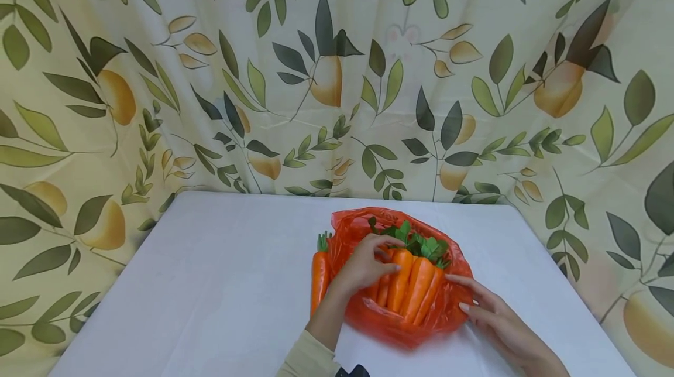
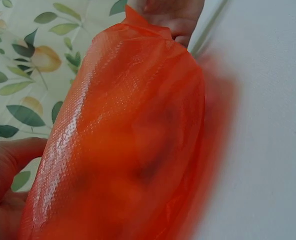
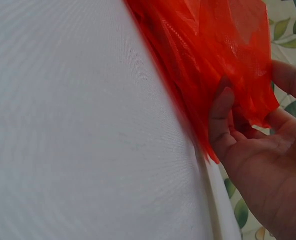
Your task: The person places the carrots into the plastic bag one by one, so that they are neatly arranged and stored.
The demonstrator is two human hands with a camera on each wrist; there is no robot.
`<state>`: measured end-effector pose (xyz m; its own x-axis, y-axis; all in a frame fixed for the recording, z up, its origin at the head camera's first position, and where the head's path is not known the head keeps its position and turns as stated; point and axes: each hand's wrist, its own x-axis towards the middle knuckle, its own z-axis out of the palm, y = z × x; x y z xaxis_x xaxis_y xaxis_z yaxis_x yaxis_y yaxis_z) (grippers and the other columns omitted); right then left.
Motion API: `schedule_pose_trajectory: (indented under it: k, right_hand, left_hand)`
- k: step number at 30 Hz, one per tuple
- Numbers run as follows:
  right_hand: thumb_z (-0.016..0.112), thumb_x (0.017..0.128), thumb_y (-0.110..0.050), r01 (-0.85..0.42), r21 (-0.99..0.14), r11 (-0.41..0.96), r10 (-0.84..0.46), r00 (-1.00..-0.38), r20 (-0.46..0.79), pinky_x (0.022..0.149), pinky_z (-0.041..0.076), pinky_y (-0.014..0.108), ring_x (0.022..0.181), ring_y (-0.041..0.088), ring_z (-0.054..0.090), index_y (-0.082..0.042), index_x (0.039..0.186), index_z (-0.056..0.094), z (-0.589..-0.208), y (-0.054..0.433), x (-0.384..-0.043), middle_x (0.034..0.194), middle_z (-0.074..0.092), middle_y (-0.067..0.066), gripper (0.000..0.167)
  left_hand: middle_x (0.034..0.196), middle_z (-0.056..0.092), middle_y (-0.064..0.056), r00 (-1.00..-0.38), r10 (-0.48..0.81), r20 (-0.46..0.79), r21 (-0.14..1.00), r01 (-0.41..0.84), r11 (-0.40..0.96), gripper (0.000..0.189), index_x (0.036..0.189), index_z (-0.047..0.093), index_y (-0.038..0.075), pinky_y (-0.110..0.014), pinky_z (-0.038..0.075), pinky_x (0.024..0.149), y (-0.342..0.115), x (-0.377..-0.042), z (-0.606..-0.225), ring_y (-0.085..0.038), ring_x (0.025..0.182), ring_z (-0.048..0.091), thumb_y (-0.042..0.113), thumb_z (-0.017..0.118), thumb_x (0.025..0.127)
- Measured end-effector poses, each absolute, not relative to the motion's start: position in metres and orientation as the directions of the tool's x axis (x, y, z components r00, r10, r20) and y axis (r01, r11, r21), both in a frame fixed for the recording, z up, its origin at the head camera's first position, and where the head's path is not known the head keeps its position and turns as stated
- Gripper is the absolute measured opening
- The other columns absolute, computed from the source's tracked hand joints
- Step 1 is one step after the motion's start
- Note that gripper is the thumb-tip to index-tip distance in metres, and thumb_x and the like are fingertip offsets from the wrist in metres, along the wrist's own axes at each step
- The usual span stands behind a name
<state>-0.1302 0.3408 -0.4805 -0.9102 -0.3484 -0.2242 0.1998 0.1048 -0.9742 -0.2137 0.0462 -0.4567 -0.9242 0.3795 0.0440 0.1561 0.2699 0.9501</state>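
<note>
Several orange carrots [image 1: 419, 288] with green leafy tops [image 1: 429, 248] lie side by side in the mouth of a thin red plastic bag [image 1: 363, 314]. My left hand [image 1: 363, 263] reaches over the bag's left rim, its thumb and index finger apart above the carrots. On the bag's right side my right hand [image 1: 497, 315] holds the edge. In the right wrist view, the fingers of the right hand [image 3: 268, 155] curl around a gathered fold of red plastic [image 3: 228, 65]. The bag hides part of the left hand [image 2: 5, 175] in the left wrist view.
A single carrot [image 1: 319, 278] lies on the white table [image 1: 237, 283], left of the bag and partly behind my left forearm. A curtain [image 1: 337, 131] printed with leaves and fruit hangs behind the table's back edge and along both sides.
</note>
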Motion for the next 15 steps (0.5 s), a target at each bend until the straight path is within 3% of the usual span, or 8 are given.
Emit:
schedule_pose_trajectory:
  k: [7, 15]
  right_hand:
    - [0.052, 0.108, -0.015, 0.211, -0.972, 0.102, -0.352, -0.906, -0.234, 0.102, 0.045, 0.023, 0.128, -0.006, 0.046, -0.009, 0.161, 0.033, -0.482, 0.341, -0.131, 0.159, 0.029, -0.001, 0.056]
    - [0.053, 0.108, -0.017, 0.221, -0.968, 0.122, -0.346, -0.905, -0.25, 0.101, 0.045, 0.023, 0.127, -0.008, 0.046, -0.011, 0.161, 0.034, -0.482, 0.343, -0.131, 0.15, 0.041, -0.016, 0.057]
  left_hand:
    - [0.128, 0.058, -0.001, -0.927, 0.37, 0.068, 0.959, 0.163, 0.233, 0.041, 0.127, 0.073, 0.021, -0.028, 0.057, 0.074, 0.036, -0.217, -0.456, -0.017, 0.103, 0.06, 0.007, 0.082, 0.089]
    - [0.127, 0.064, -0.007, -0.922, 0.377, 0.091, 0.962, 0.179, 0.206, 0.041, 0.129, 0.071, 0.015, -0.029, 0.057, 0.074, 0.02, -0.219, -0.45, -0.02, 0.1, 0.061, 0.006, 0.081, 0.09]
